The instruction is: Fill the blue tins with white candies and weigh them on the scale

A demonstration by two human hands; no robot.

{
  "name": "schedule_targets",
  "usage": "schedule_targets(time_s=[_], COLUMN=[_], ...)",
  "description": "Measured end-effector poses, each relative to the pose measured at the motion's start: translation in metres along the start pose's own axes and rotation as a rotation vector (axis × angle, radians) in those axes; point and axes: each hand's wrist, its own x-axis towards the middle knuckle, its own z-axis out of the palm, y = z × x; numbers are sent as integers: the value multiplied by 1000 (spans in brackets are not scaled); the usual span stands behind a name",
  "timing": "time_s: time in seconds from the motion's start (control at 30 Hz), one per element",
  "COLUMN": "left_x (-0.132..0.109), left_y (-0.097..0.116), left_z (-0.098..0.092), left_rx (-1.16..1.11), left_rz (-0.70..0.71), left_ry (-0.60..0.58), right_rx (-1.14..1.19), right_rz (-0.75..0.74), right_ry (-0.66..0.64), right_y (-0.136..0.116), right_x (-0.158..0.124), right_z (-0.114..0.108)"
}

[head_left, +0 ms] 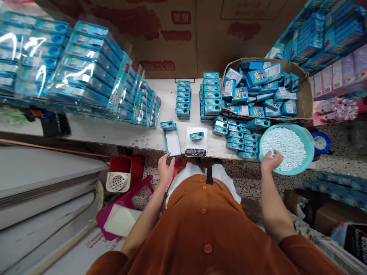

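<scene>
My left hand (165, 168) is at the table's front edge, fingers apart, at the near end of a shallow blue tray (173, 142) with a white inside. One small blue box (168, 125) lies at that tray's far end. To the right, a white digital scale (196, 152) carries a single small blue box (197, 136). My right hand (272, 161) is over the near left part of a turquoise basin (309, 152) filled with small white pellets (283, 145). Its thumb and fingers are apart at the pellets, and no held item shows between them.
Blue boxes stand in a short stack (183, 100), a second stack (212, 93) and rows (241, 139) beside the basin. A cardboard carton (305, 91) holds loose blue boxes. Plastic-wrapped packs (86, 65) fill the left. Blue tape (321, 143) lies right of the basin.
</scene>
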Motion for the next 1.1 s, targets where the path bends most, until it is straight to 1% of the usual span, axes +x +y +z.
schedule_targets(time_s=[0.07,0.1,0.17,0.3,0.47,0.6,0.67,0.73,0.83,0.93,1.0,1.1], left_x=[1,1,0,-5,-12,-16,-17,-18,-19,-19,-19,-18], left_y=[5,8,14,23,28,31,31,30,28,24,22,18], left_z=[0,1,1,4,8,12,14,15,17,18,18,17], left_rx=[6,12,24,45,37,43,43,39,31,14,-3,-27], left_rz=[18,28,45,58,68,58,55,58,60,61,63,52], left_ry=[-3,-6,-16,-48,-74,-81,-77,-72,-71,-70,-72,-72], right_rx=[-75,-99,-123,-124,-152,-133,-109,-82,-21,102,219,428], right_rz=[8,-7,-47,-83,-59,18,54,81,100,55,7,-82], right_ry=[-63,-111,-190,-281,-377,-382,-325,-234,-110,-73,-111,-255], right_y=[31,41,53,54,53,55,55,53,38,2,-32,-91], right_x=[8,11,15,25,40,45,46,47,48,39,24,-8], right_z=[-5,-5,-5,-4,-4,-3,-4,-8,-17,-25,-28,-24])
